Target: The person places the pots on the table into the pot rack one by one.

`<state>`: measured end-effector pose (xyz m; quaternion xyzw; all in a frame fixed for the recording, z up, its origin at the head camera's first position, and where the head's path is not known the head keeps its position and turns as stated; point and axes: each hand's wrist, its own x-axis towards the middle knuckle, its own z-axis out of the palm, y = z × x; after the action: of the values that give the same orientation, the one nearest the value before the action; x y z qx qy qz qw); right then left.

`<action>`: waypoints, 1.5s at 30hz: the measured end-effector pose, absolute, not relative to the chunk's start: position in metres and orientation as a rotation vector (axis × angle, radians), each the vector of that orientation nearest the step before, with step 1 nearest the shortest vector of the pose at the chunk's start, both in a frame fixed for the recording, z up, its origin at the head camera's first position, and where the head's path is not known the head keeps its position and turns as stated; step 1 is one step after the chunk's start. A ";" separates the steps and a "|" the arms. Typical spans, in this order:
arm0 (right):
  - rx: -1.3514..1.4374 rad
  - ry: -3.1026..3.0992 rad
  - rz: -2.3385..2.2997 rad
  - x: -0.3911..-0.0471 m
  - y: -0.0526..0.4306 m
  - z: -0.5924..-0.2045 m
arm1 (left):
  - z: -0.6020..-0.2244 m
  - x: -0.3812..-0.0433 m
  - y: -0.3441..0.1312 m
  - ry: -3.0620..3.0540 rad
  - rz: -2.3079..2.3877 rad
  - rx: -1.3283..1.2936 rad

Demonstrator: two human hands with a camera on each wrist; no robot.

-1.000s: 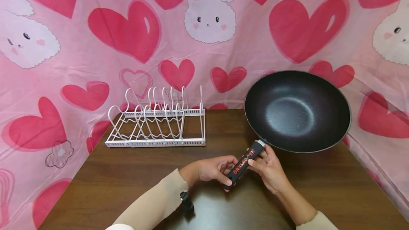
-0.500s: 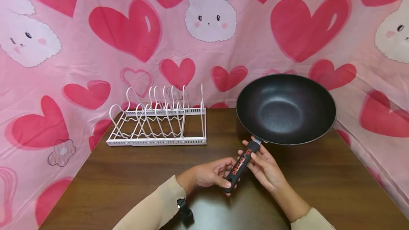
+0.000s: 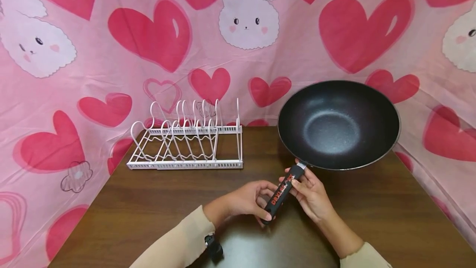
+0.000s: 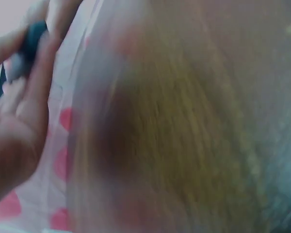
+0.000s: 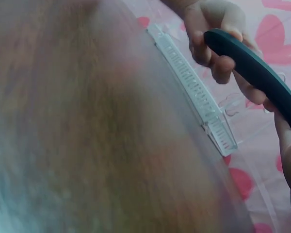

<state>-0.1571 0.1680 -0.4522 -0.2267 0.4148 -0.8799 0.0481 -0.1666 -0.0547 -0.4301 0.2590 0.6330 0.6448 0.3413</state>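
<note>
A black wok (image 3: 331, 131) is held up over the right side of the table, tilted so its dark inside faces the head camera. Its black handle (image 3: 283, 191) with red lettering slants down to the left. My left hand (image 3: 248, 202) pinches the handle's lower end, thumb on top. Nearer the pan, my right hand (image 3: 311, 197) grips the handle, thumb along its side and fingers behind it. In the right wrist view the handle (image 5: 257, 73) runs between both hands. The left wrist view catches one hand (image 4: 19, 126) round the dark handle end (image 4: 33, 41).
A white wire rack (image 3: 186, 164) with several upright loops stands on the brown wooden table (image 3: 167, 193), left of the wok. A pink cloth (image 3: 238, 61) with hearts and rabbits hangs behind the table. A black strap (image 3: 213, 248) hangs at the left sleeve.
The wok shifted left and tipped, then came slightly back up and to the right. Both hands keep their hold on the handle. The rack stays in place; the view drifts slightly.
</note>
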 end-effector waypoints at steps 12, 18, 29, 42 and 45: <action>-0.614 1.580 -2.634 -0.160 0.159 -0.444 | -0.439 -0.134 -0.014 1.852 2.237 0.324; -0.628 1.595 -2.624 -0.162 0.155 -0.438 | -0.438 -0.134 -0.010 1.818 2.430 0.203; -0.574 1.461 -2.638 -0.162 0.143 -0.438 | -0.444 -0.132 -0.019 1.700 2.567 0.112; -0.619 1.491 -2.593 -0.166 0.121 -0.432 | -0.442 -0.128 -0.050 1.613 2.548 0.171; -0.637 1.579 -2.587 -0.166 0.120 -0.427 | -0.439 -0.130 -0.056 1.647 2.476 0.218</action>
<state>-0.1655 0.1199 -0.4272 -0.2057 0.5096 -0.8352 0.0223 -0.1301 -0.0563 -0.4389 0.0728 0.5506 0.8277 0.0797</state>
